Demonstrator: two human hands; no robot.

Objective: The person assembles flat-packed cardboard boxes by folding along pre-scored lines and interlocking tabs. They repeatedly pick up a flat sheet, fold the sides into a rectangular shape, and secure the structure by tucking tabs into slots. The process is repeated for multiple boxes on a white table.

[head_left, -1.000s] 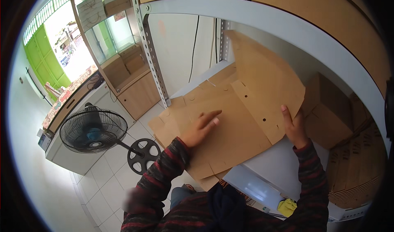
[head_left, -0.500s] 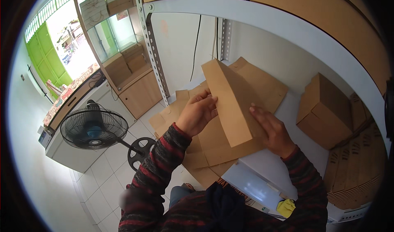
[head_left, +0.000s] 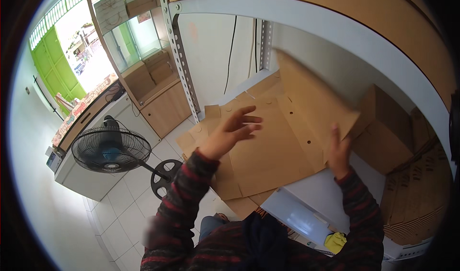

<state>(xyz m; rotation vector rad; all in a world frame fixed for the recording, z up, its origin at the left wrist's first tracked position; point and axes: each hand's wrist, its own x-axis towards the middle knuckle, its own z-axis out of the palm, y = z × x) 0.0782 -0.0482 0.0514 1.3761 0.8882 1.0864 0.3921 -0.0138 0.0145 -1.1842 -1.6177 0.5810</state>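
Note:
My left hand [head_left: 235, 132] hovers with its fingers apart, holding nothing, above a flat, creased brown cardboard sheet [head_left: 266, 156]. That sheet lies on the white shelf over other flat cardboard. At the right, my right hand [head_left: 339, 152] grips the lower right end of a raised cardboard panel [head_left: 316, 96]. The panel stands tilted along the right side of the sheet, and its upper edge is smeared by motion. Whether it is joined to the sheet beneath cannot be told. Two small dark holes show near its base.
A closed cardboard box [head_left: 383, 137] stands on the shelf at the right, above a stack of flat cartons [head_left: 417, 199]. A white metal shelf beam [head_left: 306, 12] arches overhead. A black fan [head_left: 111, 149] stands on the tiled floor at left. A yellow cloth [head_left: 335, 242] lies near my body.
My left hand has let go of the folded cardboard and opened. My right hand has moved right with the cardboard, which now leans farther right and uncovers the flat sheet.

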